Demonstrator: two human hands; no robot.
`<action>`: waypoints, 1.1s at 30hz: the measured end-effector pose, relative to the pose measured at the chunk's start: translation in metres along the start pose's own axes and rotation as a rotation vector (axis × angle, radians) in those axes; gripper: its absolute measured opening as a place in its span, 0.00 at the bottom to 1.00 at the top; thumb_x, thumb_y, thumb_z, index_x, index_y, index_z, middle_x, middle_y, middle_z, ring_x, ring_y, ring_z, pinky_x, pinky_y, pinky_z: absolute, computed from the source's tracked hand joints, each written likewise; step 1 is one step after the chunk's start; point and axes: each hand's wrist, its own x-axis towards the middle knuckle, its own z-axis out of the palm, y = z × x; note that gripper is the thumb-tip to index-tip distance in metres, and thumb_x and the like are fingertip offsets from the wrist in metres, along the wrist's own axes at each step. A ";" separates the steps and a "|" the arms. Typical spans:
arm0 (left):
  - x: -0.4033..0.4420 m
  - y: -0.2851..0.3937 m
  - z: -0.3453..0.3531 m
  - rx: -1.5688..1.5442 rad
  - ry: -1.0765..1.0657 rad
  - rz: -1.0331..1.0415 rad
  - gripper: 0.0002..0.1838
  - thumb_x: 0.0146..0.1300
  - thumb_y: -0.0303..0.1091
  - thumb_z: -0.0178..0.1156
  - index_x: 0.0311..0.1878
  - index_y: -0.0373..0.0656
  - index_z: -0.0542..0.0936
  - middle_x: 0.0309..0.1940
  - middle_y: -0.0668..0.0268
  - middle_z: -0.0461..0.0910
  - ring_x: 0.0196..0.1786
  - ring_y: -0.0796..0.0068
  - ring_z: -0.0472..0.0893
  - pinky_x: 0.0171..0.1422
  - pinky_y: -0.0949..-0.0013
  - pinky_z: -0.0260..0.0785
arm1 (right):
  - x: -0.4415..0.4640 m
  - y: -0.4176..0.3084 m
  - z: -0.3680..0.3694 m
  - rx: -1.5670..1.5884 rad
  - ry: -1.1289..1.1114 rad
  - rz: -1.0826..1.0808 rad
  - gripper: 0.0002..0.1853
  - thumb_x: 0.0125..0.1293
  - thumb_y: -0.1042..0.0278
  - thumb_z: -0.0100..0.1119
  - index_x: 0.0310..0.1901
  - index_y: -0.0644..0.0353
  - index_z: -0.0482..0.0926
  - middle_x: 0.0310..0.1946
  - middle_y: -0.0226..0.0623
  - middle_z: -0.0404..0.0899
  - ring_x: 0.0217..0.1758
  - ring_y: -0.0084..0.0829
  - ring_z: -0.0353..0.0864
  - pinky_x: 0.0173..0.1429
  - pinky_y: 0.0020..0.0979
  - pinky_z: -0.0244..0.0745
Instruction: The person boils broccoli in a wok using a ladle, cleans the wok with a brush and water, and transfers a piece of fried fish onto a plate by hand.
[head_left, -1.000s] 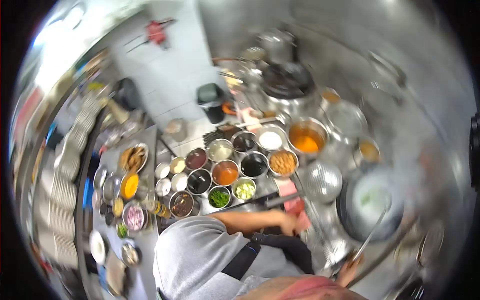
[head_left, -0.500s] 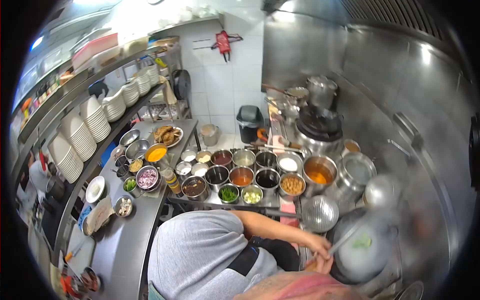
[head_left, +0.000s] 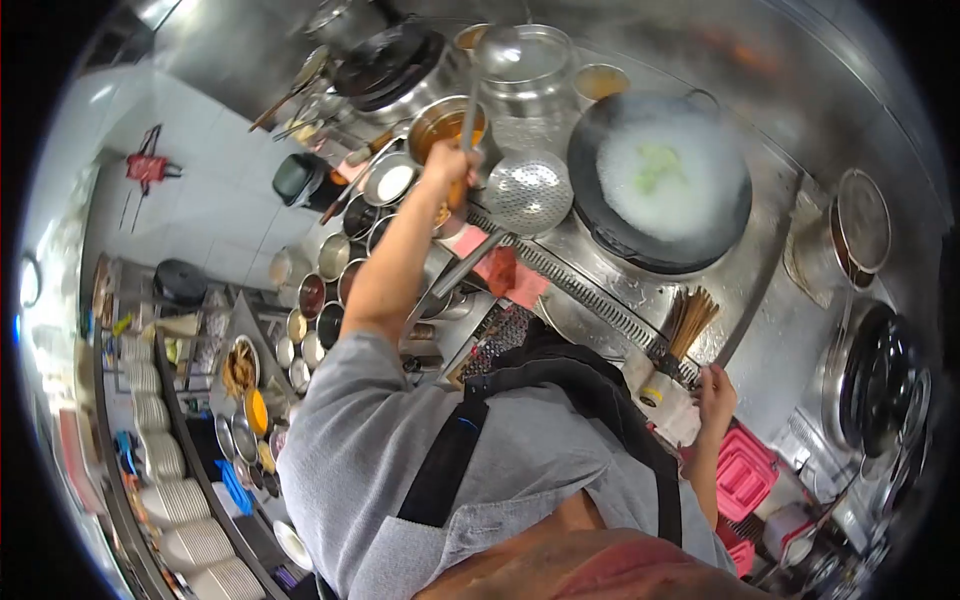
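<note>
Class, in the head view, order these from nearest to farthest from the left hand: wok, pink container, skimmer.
From the left hand:
1. Skimmer, just right
2. Wok, farther right
3. Pink container, lower right

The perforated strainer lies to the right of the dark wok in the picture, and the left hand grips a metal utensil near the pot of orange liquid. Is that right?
Not quite: the head view shows the perforated strainer lying to the left of the dark wok. The left hand does grip a metal utensil near the pot of orange liquid.
</note>
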 end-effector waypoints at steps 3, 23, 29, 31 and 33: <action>0.106 0.020 -0.013 0.476 0.063 -0.058 0.08 0.51 0.30 0.61 0.29 0.34 0.81 0.26 0.56 0.82 0.23 0.66 0.81 0.30 0.64 0.73 | -0.028 0.049 -0.032 0.008 0.166 0.183 0.19 0.66 0.55 0.58 0.46 0.65 0.79 0.25 0.37 0.79 0.20 0.22 0.75 0.23 0.24 0.69; 0.288 0.075 0.050 -1.329 -0.382 -0.454 0.08 0.46 0.11 0.50 0.22 0.35 0.64 0.22 0.60 0.68 0.22 0.68 0.72 0.24 0.75 0.72 | -0.208 0.167 0.038 0.012 0.424 0.774 0.17 0.65 0.60 0.58 0.44 0.68 0.77 0.21 0.40 0.77 0.15 0.31 0.79 0.15 0.30 0.72; 0.214 0.258 0.135 -0.221 -0.608 0.084 0.07 0.58 0.22 0.50 0.24 0.37 0.67 0.17 0.62 0.69 0.20 0.72 0.71 0.23 0.77 0.67 | -0.227 0.208 0.035 0.016 0.484 0.843 0.15 0.62 0.63 0.58 0.41 0.69 0.79 0.18 0.46 0.78 0.12 0.33 0.78 0.16 0.33 0.72; 0.219 0.318 0.157 -0.123 -0.560 -0.077 0.10 0.56 0.25 0.54 0.20 0.42 0.70 0.14 0.68 0.70 0.17 0.77 0.72 0.21 0.75 0.65 | -0.233 0.221 0.034 0.023 0.503 0.855 0.15 0.62 0.63 0.58 0.41 0.69 0.79 0.17 0.46 0.77 0.12 0.33 0.77 0.16 0.33 0.72; 0.174 0.352 0.167 0.106 -0.514 0.064 0.10 0.56 0.26 0.55 0.20 0.43 0.70 0.14 0.68 0.71 0.15 0.77 0.71 0.20 0.75 0.65 | -0.241 0.222 0.029 0.017 0.532 0.891 0.15 0.62 0.63 0.59 0.42 0.69 0.79 0.16 0.44 0.77 0.12 0.32 0.77 0.16 0.33 0.71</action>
